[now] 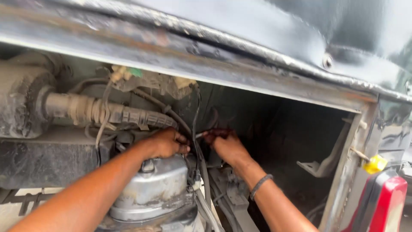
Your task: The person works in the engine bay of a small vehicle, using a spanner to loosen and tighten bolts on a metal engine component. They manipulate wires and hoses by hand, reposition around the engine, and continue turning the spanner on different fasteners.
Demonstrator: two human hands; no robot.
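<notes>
Both my arms reach into an open compartment in the side of a dark vehicle body. My left hand [166, 143] is curled around a thin black cable [195, 124] that hangs from above, just over a silver metal canister [152, 189]. My right hand [226, 145], with a dark band on the wrist, grips a small dark-red-handled tool [214, 133] whose pale metal tip points left toward the cable. The two hands are almost touching. What the tool's tip meets is hidden by my fingers.
A dusty ribbed hose [107, 112] runs left to a large grimy cylinder [21, 99]. The black body panel's lip [240, 81] overhangs the opening. A metal bracket [319, 165] sits deep right. A red lamp [384, 204] and yellow tag [374, 163] stand at the right edge.
</notes>
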